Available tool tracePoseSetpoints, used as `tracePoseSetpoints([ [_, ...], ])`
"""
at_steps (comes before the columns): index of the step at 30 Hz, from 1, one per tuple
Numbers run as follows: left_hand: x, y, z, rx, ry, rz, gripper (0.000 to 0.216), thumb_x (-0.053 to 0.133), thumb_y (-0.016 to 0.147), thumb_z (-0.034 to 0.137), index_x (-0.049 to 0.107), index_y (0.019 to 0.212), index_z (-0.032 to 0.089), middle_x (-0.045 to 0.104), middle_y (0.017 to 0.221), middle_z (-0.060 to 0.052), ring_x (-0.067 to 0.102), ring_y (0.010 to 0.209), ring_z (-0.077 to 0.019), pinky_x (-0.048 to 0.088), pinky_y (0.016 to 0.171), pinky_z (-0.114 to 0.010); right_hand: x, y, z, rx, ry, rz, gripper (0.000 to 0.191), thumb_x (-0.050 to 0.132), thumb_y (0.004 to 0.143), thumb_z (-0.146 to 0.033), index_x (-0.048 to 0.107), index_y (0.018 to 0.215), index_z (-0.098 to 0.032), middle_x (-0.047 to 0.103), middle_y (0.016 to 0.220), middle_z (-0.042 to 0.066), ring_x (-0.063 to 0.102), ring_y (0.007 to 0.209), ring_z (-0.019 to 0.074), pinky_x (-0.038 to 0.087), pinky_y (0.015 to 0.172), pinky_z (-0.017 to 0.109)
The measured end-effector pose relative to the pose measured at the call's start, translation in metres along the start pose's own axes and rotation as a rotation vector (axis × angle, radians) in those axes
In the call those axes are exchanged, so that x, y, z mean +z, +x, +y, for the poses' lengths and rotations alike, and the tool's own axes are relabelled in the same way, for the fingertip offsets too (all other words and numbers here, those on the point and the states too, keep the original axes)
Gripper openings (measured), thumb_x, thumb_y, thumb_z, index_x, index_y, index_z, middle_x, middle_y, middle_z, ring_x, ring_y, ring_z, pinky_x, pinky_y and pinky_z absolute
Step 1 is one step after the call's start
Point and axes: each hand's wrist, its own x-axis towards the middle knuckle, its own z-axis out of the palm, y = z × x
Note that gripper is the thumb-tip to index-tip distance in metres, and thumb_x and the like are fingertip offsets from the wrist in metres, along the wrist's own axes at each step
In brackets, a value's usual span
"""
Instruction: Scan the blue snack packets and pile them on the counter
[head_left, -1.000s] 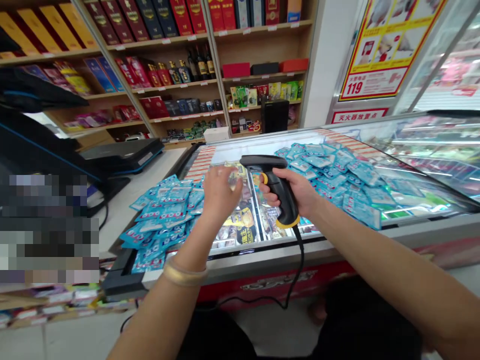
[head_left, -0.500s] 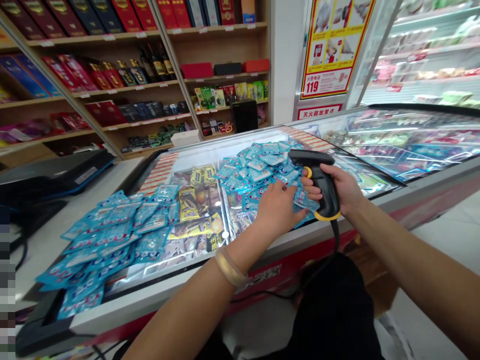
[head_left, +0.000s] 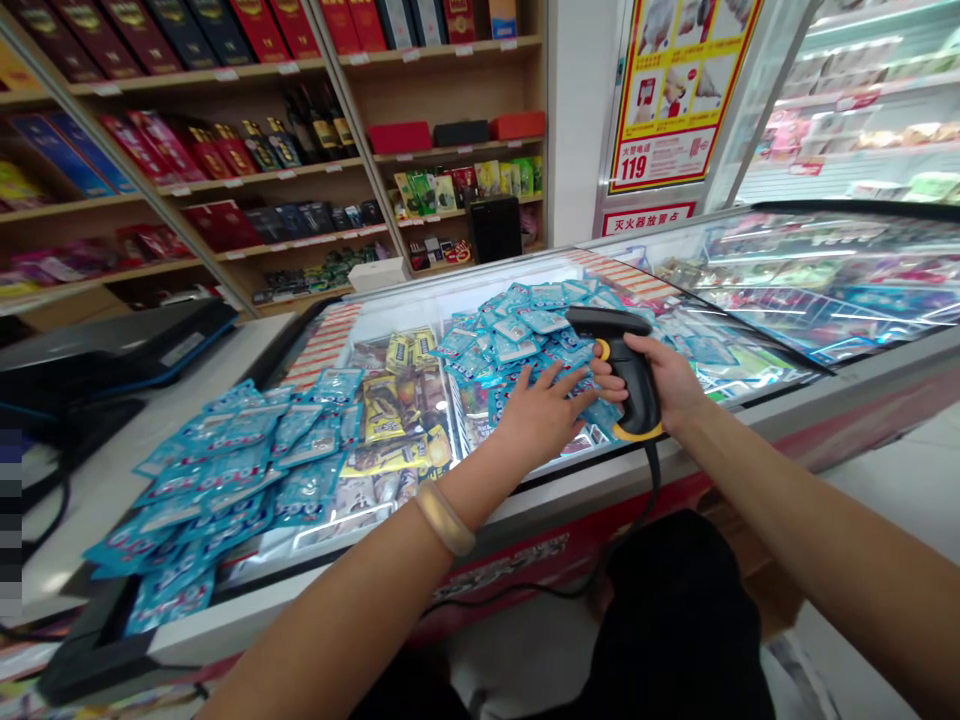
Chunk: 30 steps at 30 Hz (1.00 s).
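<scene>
My right hand [head_left: 664, 380] is wrapped round the grip of a black and yellow barcode scanner [head_left: 634, 375], whose head tilts down to the left. Just left of it, my left hand [head_left: 541, 415] hovers palm down with its fingers spread and nothing visible in it. Beneath and beyond the fingers lies a heap of small blue packets [head_left: 517, 330] on the freezer's glass top [head_left: 469, 425]. A second spread of blue packets [head_left: 217, 465] covers the left end. Whether my left fingertips touch the packets, I cannot tell.
Under the glass lie yellow ice-cream packs [head_left: 386, 405]. The scanner's black cable [head_left: 652, 480] hangs down past the freezer's front edge [head_left: 540, 490]. Dark equipment [head_left: 112, 350] stands on the counter at left. Shelves of boxes and bottles [head_left: 315, 125] rise behind.
My left hand has uncurled, its fingers now spread and extended, and the blue packet by its thumb no longer shows there. The scanner in my right hand has shifted slightly left.
</scene>
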Motion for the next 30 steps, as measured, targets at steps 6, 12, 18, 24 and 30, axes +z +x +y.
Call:
tracePoseSetpoints([
  [6, 0.005, -0.012, -0.021, -0.046, -0.017, 0.026, 0.04, 0.053, 0.097, 0.033, 0.057, 0.136, 0.036, 0.048, 0.155, -0.002, 0.04, 0.145, -0.0318, 0.04, 0.112, -0.064, 0.02, 0.022, 0.015, 0.08, 0.005, -0.048, 0.018, 0.062, 0.083, -0.033, 0.055, 0.089, -0.017, 0.054, 0.069, 0.002, 0.045, 0.051, 0.0104, 0.043, 0.044, 0.02],
  [12, 0.005, -0.017, -0.039, -0.114, -0.136, 0.055, 0.033, 0.056, 0.096, 0.028, 0.065, 0.127, 0.035, 0.06, 0.143, -0.003, 0.046, 0.141, -0.0318, 0.039, 0.111, -0.065, 0.031, 0.041, 0.024, 0.098, 0.046, -0.071, 0.017, 0.061, 0.085, -0.033, 0.053, 0.089, -0.018, 0.053, 0.068, 0.001, 0.045, 0.052, 0.0097, 0.043, 0.044, 0.018],
  [18, 0.005, -0.026, -0.07, -0.169, -0.195, 0.082, 0.033, 0.059, 0.093, 0.021, 0.07, 0.121, 0.036, 0.063, 0.141, -0.004, 0.056, 0.133, -0.0303, 0.045, 0.108, -0.055, 0.036, 0.055, 0.028, 0.088, 0.053, -0.088, 0.015, 0.06, 0.086, -0.031, 0.053, 0.089, -0.018, 0.053, 0.07, 0.001, 0.045, 0.052, 0.01, 0.042, 0.043, 0.019],
  [24, 0.011, -0.043, -0.094, -0.063, -0.329, 0.28, 0.03, 0.046, 0.097, 0.019, 0.075, 0.1, 0.02, 0.076, 0.104, -0.011, 0.071, 0.097, -0.022, 0.054, 0.09, -0.04, 0.035, 0.054, 0.029, 0.105, 0.086, -0.08, 0.016, 0.059, 0.086, -0.031, 0.055, 0.091, -0.017, 0.054, 0.07, 0.001, 0.044, 0.051, 0.0092, 0.042, 0.043, 0.019],
  [30, 0.01, -0.044, -0.078, -0.022, -0.3, 0.24, 0.048, 0.076, 0.078, 0.036, 0.068, 0.122, 0.02, 0.067, 0.126, -0.014, 0.062, 0.117, -0.029, 0.05, 0.1, -0.046, 0.037, 0.052, 0.028, 0.086, 0.076, -0.076, 0.017, 0.059, 0.086, -0.033, 0.055, 0.089, -0.017, 0.051, 0.07, 0.001, 0.043, 0.05, 0.0092, 0.041, 0.042, 0.019],
])
